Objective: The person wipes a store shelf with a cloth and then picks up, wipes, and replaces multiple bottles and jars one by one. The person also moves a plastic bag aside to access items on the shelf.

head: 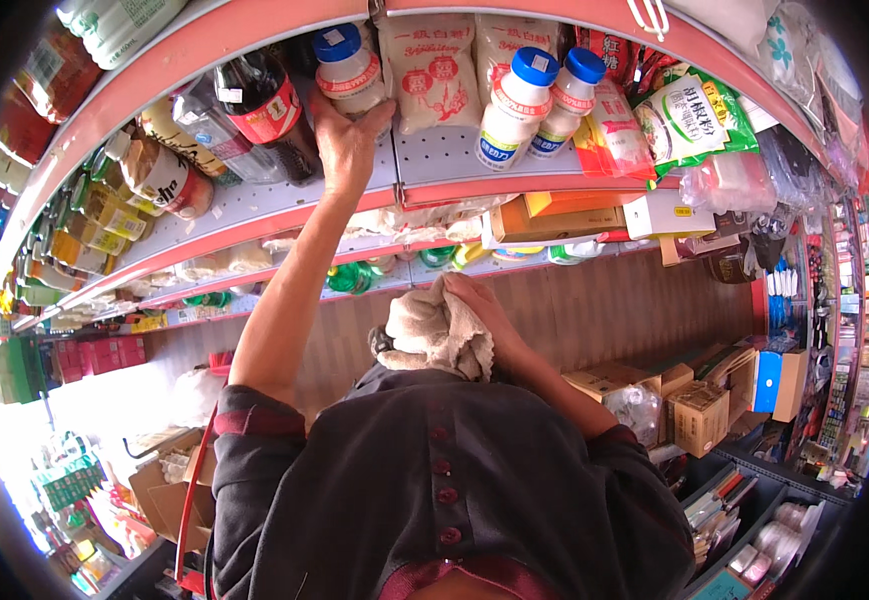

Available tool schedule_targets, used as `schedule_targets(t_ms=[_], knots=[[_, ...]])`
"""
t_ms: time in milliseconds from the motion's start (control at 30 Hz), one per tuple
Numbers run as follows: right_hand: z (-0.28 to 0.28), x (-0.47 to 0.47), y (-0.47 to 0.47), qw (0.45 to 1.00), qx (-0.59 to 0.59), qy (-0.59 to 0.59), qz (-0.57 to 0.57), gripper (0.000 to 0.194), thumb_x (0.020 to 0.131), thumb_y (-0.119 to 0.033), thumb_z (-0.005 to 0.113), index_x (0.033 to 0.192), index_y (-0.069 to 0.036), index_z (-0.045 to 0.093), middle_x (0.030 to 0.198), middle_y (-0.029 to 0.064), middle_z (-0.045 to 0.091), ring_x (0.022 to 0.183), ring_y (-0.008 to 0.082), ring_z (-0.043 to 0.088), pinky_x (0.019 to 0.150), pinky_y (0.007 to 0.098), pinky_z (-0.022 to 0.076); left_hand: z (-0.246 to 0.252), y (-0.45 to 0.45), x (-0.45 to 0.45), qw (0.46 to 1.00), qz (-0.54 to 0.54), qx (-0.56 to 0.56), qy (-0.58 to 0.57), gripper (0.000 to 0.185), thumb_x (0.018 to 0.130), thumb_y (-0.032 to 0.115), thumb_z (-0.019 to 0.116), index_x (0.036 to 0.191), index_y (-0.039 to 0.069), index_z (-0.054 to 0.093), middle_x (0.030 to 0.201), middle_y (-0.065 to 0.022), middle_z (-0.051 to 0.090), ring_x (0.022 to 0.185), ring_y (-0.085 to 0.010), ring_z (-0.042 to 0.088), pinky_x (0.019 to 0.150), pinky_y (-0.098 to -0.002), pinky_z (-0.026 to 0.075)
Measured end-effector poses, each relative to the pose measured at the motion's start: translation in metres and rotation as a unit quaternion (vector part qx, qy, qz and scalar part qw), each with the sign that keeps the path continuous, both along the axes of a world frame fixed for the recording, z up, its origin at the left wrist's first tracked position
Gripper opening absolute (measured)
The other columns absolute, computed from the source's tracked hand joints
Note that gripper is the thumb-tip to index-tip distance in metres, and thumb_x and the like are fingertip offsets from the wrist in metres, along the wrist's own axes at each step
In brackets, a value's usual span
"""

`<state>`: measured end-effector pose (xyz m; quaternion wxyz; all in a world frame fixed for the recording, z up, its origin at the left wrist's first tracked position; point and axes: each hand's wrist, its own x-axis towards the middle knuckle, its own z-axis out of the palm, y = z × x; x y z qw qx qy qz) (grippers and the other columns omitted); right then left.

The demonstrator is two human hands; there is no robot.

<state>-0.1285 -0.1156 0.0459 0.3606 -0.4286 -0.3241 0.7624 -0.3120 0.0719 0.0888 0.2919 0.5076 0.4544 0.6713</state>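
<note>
My left hand (348, 139) reaches onto the shelf and grips a white plastic bottle (348, 79) with a blue cap, close beside a cola bottle (260, 105). Against my chest, my right hand (485, 307) holds a bunched beige cloth (434, 326). Two more blue-capped white bottles, a nearer one (517, 109) and one behind it (569, 101), stand to the right on the same shelf. Between them and my left hand leans a clear bag of white sugar (432, 75). The underside of the gripped bottle is partly hidden by my fingers.
Left along the shelf stand a clear plastic bottle (228, 135) and several jars (115, 217). A green seasoning packet (693, 120) lies at the right. Cardboard boxes (697, 416) sit on the right side, and another shelf edge (254, 22) curves overhead. A red hose or strap (198, 480) hangs at my left.
</note>
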Motion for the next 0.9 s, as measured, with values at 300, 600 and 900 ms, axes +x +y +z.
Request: schedule_targets(t_ms=[300,600,900], knots=[[0.01,0.009,0.001,0.997,-0.031,-0.055,-0.048,0.03,0.097,-0.034,0.05,0.099,-0.006,0.057,0.088,-0.0017,0.052,0.079,0.0071,0.049,0.07,0.0245,0.0414,-0.017,0.05,-0.009,0.997,0.051,-0.014,0.048,0.073,0.064,0.009,0.081,0.124,-0.001,0.04,0.114,-0.0151,0.054,0.104,-0.0253,0.055,0.092,-0.0354,0.043],[-0.004,0.004,0.0,0.999,-0.039,-0.001,-0.022,0.023,0.097,-0.029,0.053,0.103,-0.007,0.06,0.089,-0.0032,0.056,0.08,0.0043,0.052,0.07,0.0225,0.0436,-0.028,0.053,-0.016,0.998,0.025,0.002,0.061,0.078,0.065,0.01,0.081,0.13,-0.002,0.039,0.124,-0.0148,0.049,0.112,-0.0239,0.05,0.098,-0.0347,0.04],[-0.002,0.011,0.003,0.998,-0.043,-0.009,-0.052,0.025,0.097,-0.029,0.054,0.106,-0.006,0.059,0.095,-0.0018,0.057,0.087,0.0068,0.053,0.078,0.0233,0.0446,-0.016,-0.026,0.024,0.922,0.194,0.134,0.307,0.086,0.071,0.012,0.081,0.14,-0.003,0.031,0.133,-0.024,0.045,0.122,-0.035,0.047,0.105,-0.0399,0.037]])
